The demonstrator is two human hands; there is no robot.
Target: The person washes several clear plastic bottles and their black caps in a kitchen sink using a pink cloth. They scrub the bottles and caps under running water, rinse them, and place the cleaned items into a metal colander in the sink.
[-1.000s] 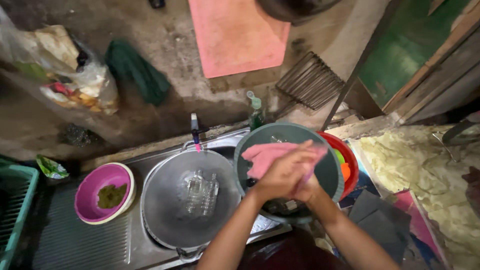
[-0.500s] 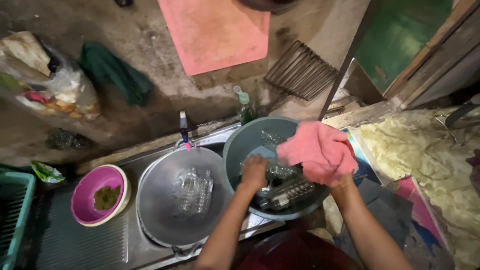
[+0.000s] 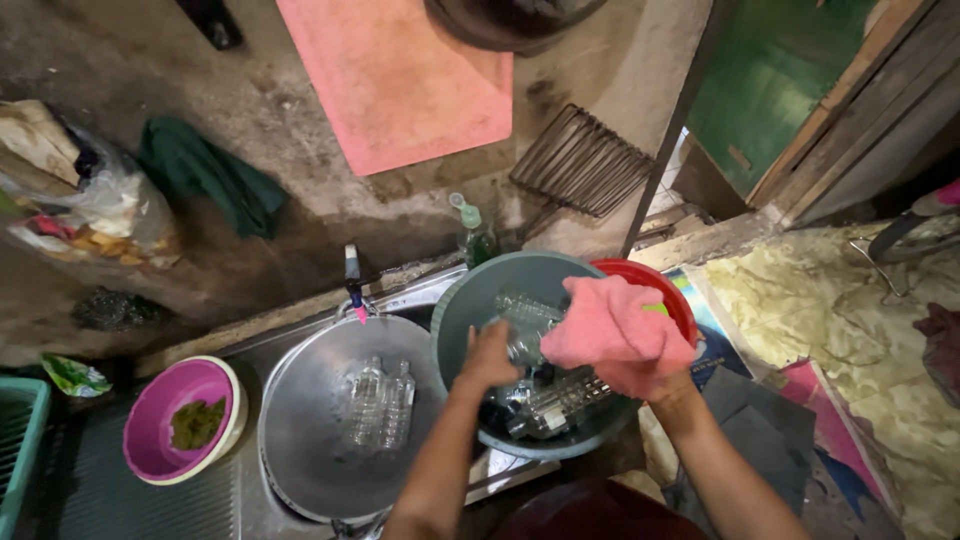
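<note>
My right hand (image 3: 640,375) holds a pink cloth (image 3: 610,325) bunched over the right side of a grey-green basin (image 3: 470,305). My left hand (image 3: 490,358) reaches into that basin and touches one of the clear plastic bottles (image 3: 545,405) lying inside; whether it grips one I cannot tell. A red tub (image 3: 660,285) peeks out behind the cloth. To the left, a round metal basin (image 3: 300,440) holds water and two clear bottles (image 3: 383,403).
A tap (image 3: 353,285) stands behind the metal basin. A purple bowl (image 3: 160,420) with green scraps sits left, beside a teal crate (image 3: 18,440). A green-capped bottle (image 3: 470,228), a wire rack (image 3: 582,160), a pink mat (image 3: 400,75) and a plastic bag (image 3: 90,215) lie beyond.
Both hands were pressed together on the cloth over the basin. The right hand lifted the cloth to the right, and the left hand dropped into the basin among the bottles.
</note>
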